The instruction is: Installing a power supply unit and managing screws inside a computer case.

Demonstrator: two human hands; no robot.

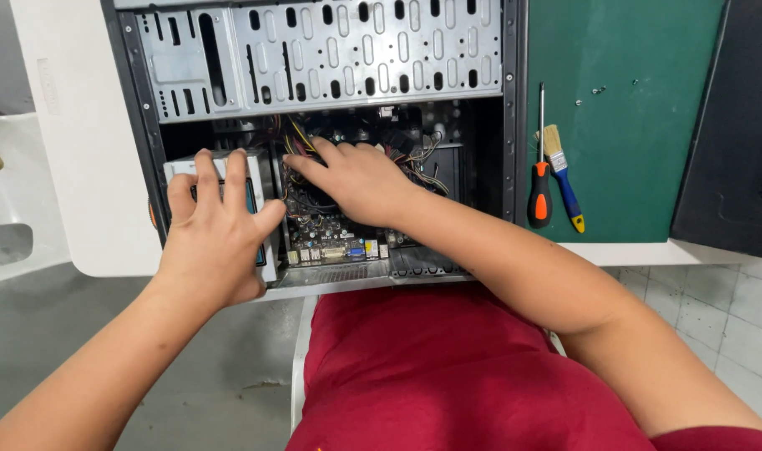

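Left hand: the left hand [216, 230] lies palm-down, fingers spread, over the grey power supply box [260, 179] in the near left corner of the open computer case [314, 58]; thumb angled out to the right, fingers draped over the box's top edge, pressing rather than clenched.
Left arm: forearm runs up from the lower left corner of the view, wrist straight.
Right hand: the right hand [356, 179] reaches deep into the case, fingers extended leftward into the bundle of cables [301, 134] above the motherboard [326, 230]; I cannot tell whether the fingertips pinch a wire or only touch.
Right arm: crosses from the lower right, elbow bent, forearm resting over the case's near edge.
Case position: lying open on a white table [88, 167], just left of a green mat [631, 125].
On the mat: an orange-handled screwdriver [539, 188] and a blue-handled brush [562, 175], side by side.
Hidden: the right fingertips vanish among the wires; the left palm covers most of the box; the case's far end is cut off by the frame top.
Hard to read: the dark interior behind the cables.
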